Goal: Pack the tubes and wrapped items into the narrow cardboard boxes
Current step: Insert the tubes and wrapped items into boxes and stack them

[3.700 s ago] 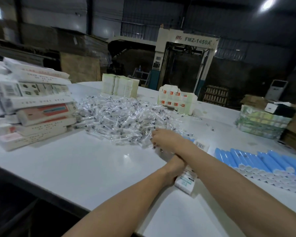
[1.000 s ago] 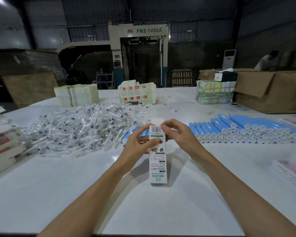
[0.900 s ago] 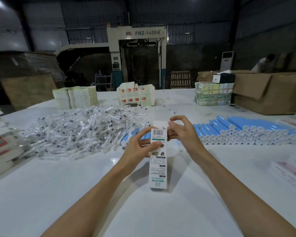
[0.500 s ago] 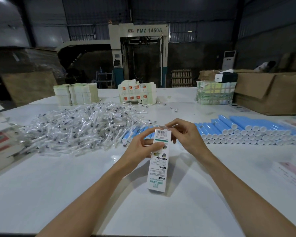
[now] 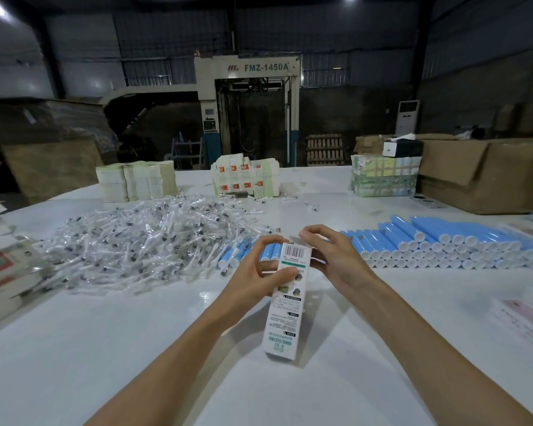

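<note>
On the table one narrow box stands, left hand gripping it, right hand pinching its top.

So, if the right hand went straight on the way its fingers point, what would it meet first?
The top flap of the narrow cardboard box: the right hand points leftward at it, fingertips seemingly touching it. Just beyond are the fingers of the left hand.

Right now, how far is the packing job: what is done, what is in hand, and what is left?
Done: boxes lie stacked at the left edge, though whether they are filled cannot be seen. In hand: the left hand grips one narrow box standing on the table, and the right hand pinches its top flap. Left: a large pile of wrapped items and rows of blue tubes.
</note>
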Available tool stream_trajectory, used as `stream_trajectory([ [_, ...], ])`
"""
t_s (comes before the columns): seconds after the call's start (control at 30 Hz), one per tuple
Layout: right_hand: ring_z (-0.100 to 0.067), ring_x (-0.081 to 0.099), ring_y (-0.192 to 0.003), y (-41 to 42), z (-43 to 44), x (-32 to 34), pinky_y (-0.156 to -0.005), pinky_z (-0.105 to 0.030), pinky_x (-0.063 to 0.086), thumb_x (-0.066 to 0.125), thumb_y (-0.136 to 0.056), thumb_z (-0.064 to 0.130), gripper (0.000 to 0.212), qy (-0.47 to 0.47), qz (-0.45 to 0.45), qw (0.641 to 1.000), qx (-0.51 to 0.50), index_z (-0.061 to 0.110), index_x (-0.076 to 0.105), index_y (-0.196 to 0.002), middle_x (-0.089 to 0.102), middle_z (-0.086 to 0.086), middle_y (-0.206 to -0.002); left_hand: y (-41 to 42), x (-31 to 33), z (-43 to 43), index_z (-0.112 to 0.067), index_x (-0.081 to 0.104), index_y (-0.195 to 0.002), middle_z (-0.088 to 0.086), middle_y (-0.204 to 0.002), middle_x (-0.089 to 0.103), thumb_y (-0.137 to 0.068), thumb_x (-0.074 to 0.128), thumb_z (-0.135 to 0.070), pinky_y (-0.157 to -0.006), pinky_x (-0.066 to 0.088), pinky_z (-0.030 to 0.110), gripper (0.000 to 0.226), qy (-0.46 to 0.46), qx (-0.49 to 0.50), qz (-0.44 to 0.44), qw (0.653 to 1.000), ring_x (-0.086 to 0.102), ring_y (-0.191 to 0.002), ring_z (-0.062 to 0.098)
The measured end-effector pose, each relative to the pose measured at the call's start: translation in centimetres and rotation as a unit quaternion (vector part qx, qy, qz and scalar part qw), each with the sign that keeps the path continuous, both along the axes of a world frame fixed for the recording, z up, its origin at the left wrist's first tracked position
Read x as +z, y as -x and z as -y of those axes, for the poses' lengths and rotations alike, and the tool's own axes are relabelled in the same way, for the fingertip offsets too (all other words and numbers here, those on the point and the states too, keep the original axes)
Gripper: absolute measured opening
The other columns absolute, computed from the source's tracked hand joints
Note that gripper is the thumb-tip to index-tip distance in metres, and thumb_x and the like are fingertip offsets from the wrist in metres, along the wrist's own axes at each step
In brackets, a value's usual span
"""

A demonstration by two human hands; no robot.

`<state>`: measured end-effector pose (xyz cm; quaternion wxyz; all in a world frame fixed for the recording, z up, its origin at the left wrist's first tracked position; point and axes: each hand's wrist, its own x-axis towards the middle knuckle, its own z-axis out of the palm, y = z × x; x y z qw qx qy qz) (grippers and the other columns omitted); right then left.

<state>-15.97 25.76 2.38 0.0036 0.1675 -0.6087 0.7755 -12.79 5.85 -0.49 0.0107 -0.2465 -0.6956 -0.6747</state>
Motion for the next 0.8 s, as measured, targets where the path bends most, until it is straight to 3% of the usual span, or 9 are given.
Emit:
stream_trajectory([
  [0.23,-0.020,0.073,-0.082,-0.4,0.0,0.1,-0.072,-0.024,0.058,0.071,-0.097,0.014,0.007,-0.021,-0.016,0.999,0.026,0.008,0.073,-0.094,0.075,-0.011,-0.086,0.3,-0.2,0.3,-0.040,0.051,-0.132,0.012,-0.114,0.081,-0.093,0.083,-0.036,-0.076,0.065,0.040,0.050,0.018,0.009,-0.004,1.000,0.080,-0.099,0.033],
  [0.37,-0.021,0.073,-0.082,-0.2,0.0,0.1,-0.071,-0.025,0.059,0.070,-0.098,0.010,0.007,-0.029,-0.006,0.999,0.026,0.005,0.072,-0.094,0.076,-0.014,-0.087,0.2,-0.3,0.3,-0.038,0.045,-0.137,0.016,-0.114,0.081,-0.092,0.084,-0.033,-0.078,0.066,0.045,0.060,0.008,0.009,0.000,1.000,0.080,-0.096,0.037],
  [0.57,-0.024,0.075,-0.089,0.2,-0.7,0.1,-0.073,-0.027,0.060,0.074,-0.094,0.009,0.008,-0.029,0.032,0.998,0.049,0.012,0.074,-0.087,0.077,-0.018,-0.093,0.2,-0.2,0.3,-0.046,0.048,-0.140,0.015,-0.111,0.081,-0.095,0.083,-0.018,-0.077,0.065,0.038,0.063,0.011,0.002,-0.017,1.000,0.081,-0.095,0.033],
  [0.73,-0.027,0.075,-0.096,0.1,-1.0,0.2,-0.079,-0.027,0.059,0.082,-0.085,0.022,0.014,-0.044,0.013,0.997,0.061,0.009,0.074,-0.085,0.077,-0.022,-0.099,0.4,-0.4,0.3,-0.048,0.047,-0.147,0.015,-0.110,0.082,-0.098,0.080,-0.024,-0.076,0.064,0.036,0.063,0.023,0.004,-0.015,1.000,0.081,-0.096,0.033],
  [0.8,-0.026,0.074,-0.102,0.0,-1.0,0.1,-0.084,-0.026,0.058,0.079,-0.090,0.026,0.017,-0.038,-0.011,0.996,0.082,0.010,0.079,-0.095,0.077,-0.020,-0.105,0.5,-0.3,0.3,-0.044,0.051,-0.147,0.013,-0.112,0.081,-0.098,0.080,-0.026,-0.076,0.064,0.036,0.060,0.015,0.017,-0.028,0.999,0.080,-0.101,0.031],
])
